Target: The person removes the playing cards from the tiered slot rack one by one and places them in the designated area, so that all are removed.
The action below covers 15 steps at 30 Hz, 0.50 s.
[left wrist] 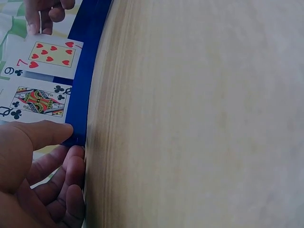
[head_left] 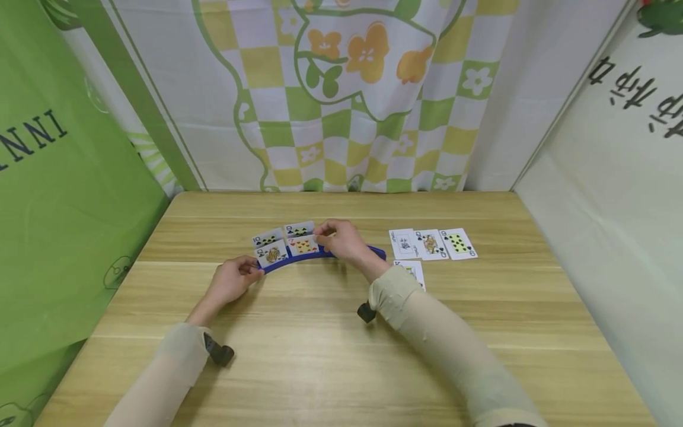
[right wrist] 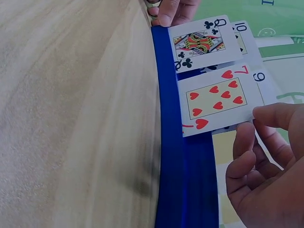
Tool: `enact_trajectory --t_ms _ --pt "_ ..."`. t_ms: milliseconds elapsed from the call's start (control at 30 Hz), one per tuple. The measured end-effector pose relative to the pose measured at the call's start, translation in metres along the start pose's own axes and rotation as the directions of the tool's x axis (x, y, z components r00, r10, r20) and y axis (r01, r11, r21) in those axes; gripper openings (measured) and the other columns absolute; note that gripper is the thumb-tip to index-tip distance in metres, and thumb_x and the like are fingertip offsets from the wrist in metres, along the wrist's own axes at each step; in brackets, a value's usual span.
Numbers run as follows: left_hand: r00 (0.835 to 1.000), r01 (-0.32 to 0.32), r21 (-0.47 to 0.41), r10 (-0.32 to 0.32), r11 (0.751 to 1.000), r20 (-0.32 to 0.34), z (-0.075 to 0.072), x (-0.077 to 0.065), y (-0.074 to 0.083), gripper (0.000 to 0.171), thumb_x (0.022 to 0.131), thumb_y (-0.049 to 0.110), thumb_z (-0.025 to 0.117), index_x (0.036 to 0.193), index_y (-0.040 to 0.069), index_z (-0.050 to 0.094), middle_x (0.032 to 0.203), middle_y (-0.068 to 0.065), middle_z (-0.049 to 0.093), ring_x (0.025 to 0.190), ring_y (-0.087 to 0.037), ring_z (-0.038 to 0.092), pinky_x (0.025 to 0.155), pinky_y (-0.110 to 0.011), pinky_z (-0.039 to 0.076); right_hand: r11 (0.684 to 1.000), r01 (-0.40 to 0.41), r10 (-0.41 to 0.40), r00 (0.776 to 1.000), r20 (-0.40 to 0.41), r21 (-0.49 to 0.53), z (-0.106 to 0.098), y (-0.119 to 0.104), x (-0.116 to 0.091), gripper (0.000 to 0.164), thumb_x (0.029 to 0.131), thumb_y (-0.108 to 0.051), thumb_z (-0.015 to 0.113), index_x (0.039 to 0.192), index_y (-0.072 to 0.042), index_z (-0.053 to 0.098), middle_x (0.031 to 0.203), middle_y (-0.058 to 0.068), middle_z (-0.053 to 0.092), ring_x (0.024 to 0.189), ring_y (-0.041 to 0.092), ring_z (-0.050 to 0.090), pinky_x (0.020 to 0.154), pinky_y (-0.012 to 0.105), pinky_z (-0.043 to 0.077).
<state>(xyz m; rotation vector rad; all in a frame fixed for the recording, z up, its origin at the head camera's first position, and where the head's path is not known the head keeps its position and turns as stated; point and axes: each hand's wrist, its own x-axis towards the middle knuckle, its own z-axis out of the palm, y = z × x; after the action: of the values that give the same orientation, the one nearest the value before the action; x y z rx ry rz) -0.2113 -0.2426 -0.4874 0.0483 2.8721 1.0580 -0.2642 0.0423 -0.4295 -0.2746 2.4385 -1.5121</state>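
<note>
A curved blue card holder lies on the table, with playing cards upright in it. My left hand pinches its left end, thumb on top in the left wrist view. At that end stands a queen of clubs, with a ten behind it. Beside the queen, a seven of hearts stands in the front row, and a nine of clubs shows behind it. My right hand pinches the seven's upper corner between thumb and fingers. The holder's right part passes under my right wrist.
Right of the holder lies a face-up row: a joker, a queen and a black-suited number card. Below them, another face card is partly covered by my right sleeve. Printed curtains hang behind the wooden table and at both sides.
</note>
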Motion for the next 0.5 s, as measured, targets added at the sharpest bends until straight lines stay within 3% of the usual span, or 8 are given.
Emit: enact_trajectory --t_ms 233,500 --pt "1.000 0.010 -0.001 -0.010 1.000 0.009 0.001 0.000 0.000 0.033 0.092 0.022 0.070 0.116 -0.001 0.066 0.097 -0.014 0.072 0.085 -0.021 0.066 0.068 -0.027 0.051 0.998 0.041 -0.043 0.998 -0.037 -0.053 -0.006 -0.002 0.000 0.009 0.097 -0.022 0.065 0.102 -0.016 0.069 0.103 0.002 0.068 0.078 0.016 0.064 0.067 0.028 0.053" --pt "1.000 0.000 0.005 0.000 1.000 0.004 0.001 0.001 0.000 0.033 0.092 0.022 0.071 0.114 -0.002 0.066 0.096 -0.014 0.072 0.085 -0.021 0.066 0.068 -0.027 0.051 0.996 0.059 -0.061 0.998 -0.035 -0.062 -0.013 -0.003 -0.005 0.011 0.097 -0.023 0.065 0.103 -0.016 0.069 0.097 0.003 0.068 0.075 0.016 0.064 0.065 0.027 0.050"
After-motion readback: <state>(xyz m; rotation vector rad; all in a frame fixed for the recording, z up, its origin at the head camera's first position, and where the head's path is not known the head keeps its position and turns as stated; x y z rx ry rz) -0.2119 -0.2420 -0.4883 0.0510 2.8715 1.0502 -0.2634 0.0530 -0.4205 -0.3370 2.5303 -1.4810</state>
